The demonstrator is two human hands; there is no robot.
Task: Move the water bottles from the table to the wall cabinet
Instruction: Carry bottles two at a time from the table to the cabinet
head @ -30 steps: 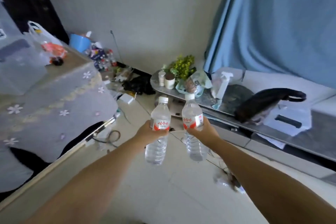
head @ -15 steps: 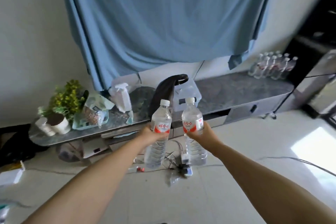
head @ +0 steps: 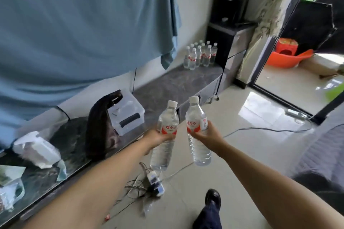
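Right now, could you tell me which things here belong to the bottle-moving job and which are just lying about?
Part of the job:
- bottle in the left hand
- bottle in the right hand
- cluster of bottles already standing on the long grey cabinet

Just lying about:
- clear storage box
- dark bag
- power strip and cables on the floor
- orange basin

Far bottle cluster (head: 201,55) – count unclear; labels unreadable, blurred.

head view | from above, facing forward-down | close over forearms | single view
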